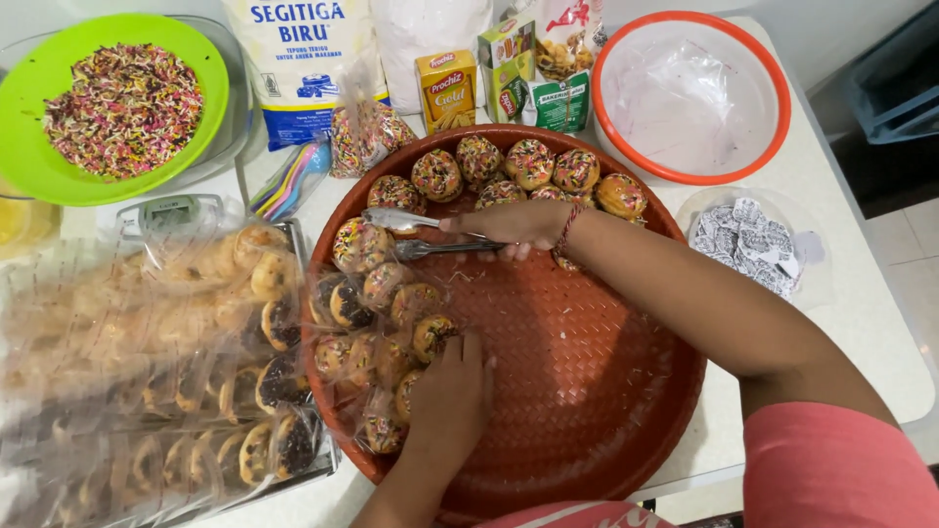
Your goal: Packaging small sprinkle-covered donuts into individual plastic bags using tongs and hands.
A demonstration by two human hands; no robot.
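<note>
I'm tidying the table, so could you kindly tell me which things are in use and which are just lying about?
In use: tongs in right hand, clear bag under left hand, sprinkled pastries, woven tray.
Lying about: green bowl, flour bag, white basin.

A round woven tray [587,391] sits in the middle of the table [861,323]. Sprinkled cookies [509,171] line its far rim and cluster at its left side, some inside a clear bag [377,362]. Left of the tray lies a rack of bagged cookies [166,362]. Behind that stands a bowl of sprinkles [122,108]. Behind the tray stand a flour bag [303,59] and small boxes [450,88]. An empty basin [690,93] sits at far right, with a dish of sachets [748,244] in front of it.
</note>
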